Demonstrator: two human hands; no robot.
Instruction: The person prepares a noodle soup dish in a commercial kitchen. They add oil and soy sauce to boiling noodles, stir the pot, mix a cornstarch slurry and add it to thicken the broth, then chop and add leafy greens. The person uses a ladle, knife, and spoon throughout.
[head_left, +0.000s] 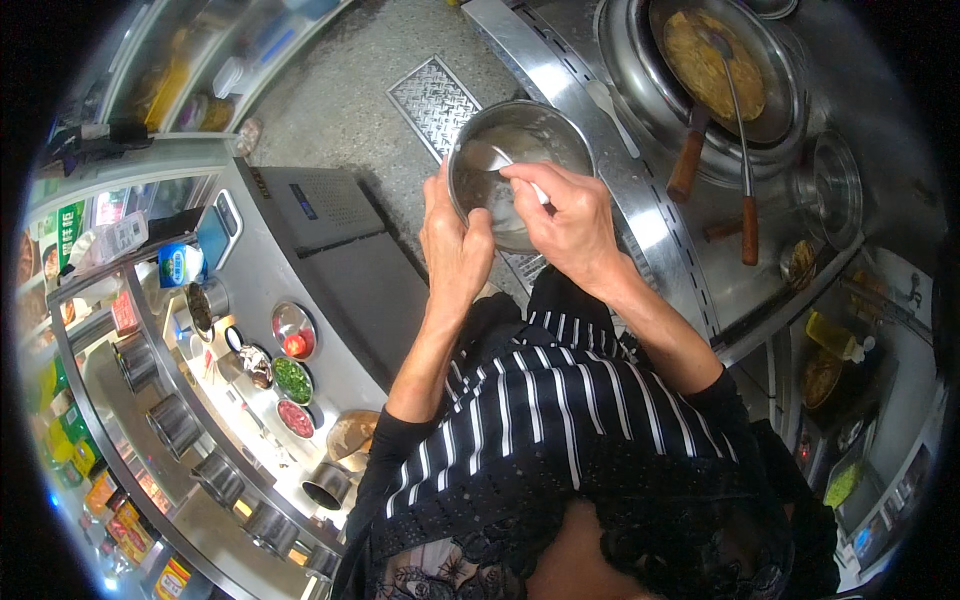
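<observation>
A round stainless steel bowl (523, 105) is held above the floor in front of me, with pale, wet-looking matter on its inner wall. My left hand (457, 244) grips its near left rim, thumb on top and fingers outside. In my right hand (566, 217) is the white handle of a spoon (491, 159) whose head dips into the bowl. The bowl's bottom is partly hidden by my right hand.
On the right, a wok (716, 75) with yellowish food and a ladle sits on the steel stove; a white spoon (611, 116) lies on its edge. The left counter bears small bowls of chopped greens (292, 380), meat (295, 418) and a tomato (296, 345).
</observation>
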